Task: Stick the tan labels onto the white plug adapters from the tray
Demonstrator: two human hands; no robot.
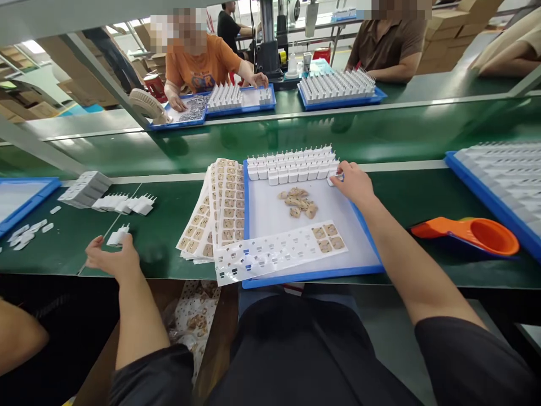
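Observation:
My left hand [112, 258] reaches over the green table and closes on a small white plug adapter [117, 235] at its fingertips. My right hand [353, 181] rests at the right end of the rows of white adapters [291, 164] in the blue-rimmed white tray [304, 277], fingers pinching one adapter [335, 179] there. A small heap of tan stickers [298, 203] lies in the tray. A mostly peeled sticker sheet [274, 252] lies across the tray's front edge. A fan of full sticker sheets [217, 208] sits left of the tray.
More loose white adapters [122, 203] and a stacked block [84, 189] lie at the left. An orange scoop [473, 232] sits at the right, beside another blue tray [499, 180]. Across the green belt, other people work at blue trays [342, 90]. A person's arm [19, 338] shows at lower left.

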